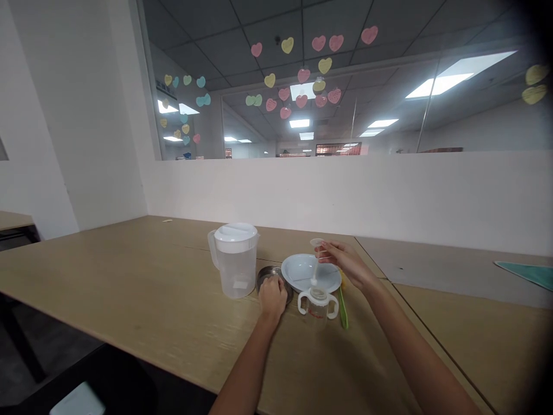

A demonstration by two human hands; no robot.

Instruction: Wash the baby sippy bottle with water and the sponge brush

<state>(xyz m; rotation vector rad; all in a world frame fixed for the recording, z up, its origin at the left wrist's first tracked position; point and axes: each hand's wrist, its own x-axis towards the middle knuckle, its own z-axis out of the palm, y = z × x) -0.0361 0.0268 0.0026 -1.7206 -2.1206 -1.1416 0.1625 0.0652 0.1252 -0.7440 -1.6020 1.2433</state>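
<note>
My right hand pinches a clear bottle top with a straw, a small white weight at its lower end. That end hangs just above the open mouth of a clear two-handled baby bottle, which stands upright with white handles. Fingers curled, my left hand is closed over the near side of a round metal bowl; what it grips, if anything, is hidden. Behind the bottle lies a pale blue-white dish.
A clear plastic pitcher with a white lid stands left of the metal bowl. Right of the bottle lies a green-handled utensil, partly hidden. A teal item rests at the far right, and a white wall borders the table's back.
</note>
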